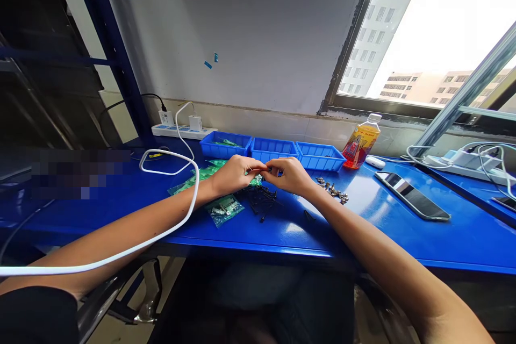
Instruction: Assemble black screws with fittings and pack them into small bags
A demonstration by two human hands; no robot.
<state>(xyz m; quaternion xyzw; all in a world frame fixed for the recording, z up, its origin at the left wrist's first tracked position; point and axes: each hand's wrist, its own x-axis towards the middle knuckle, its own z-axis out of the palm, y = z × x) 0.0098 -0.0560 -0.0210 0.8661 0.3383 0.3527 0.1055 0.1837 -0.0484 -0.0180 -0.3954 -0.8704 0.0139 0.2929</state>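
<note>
The left grip (234,176) and right grip (293,176) meet, fingertips pinched close together, and I cannot tell if something tiny is between them. Just below them, thin black pieces (263,203) lie in a pile on the blue desk (258,232). Green bags (205,173) lie to their left. Three blue bins (322,163) sit behind them. Little metal bits (334,190) lie to their right, with a bottle (360,145) and a phone (413,196) farther right

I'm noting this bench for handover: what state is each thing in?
Left hand: pinched, held item unclear
Right hand: pinched, held item unclear
Left bin: open, green material inside
Middle bin: open
Right bin: open
Bottle: capped, standing
Phone: lying flat, screen dark
Black pieces: loose, heaped
Metal pieces: loose, scattered
Front packet: lying flat
Left power strip: adapters plugged in
</note>
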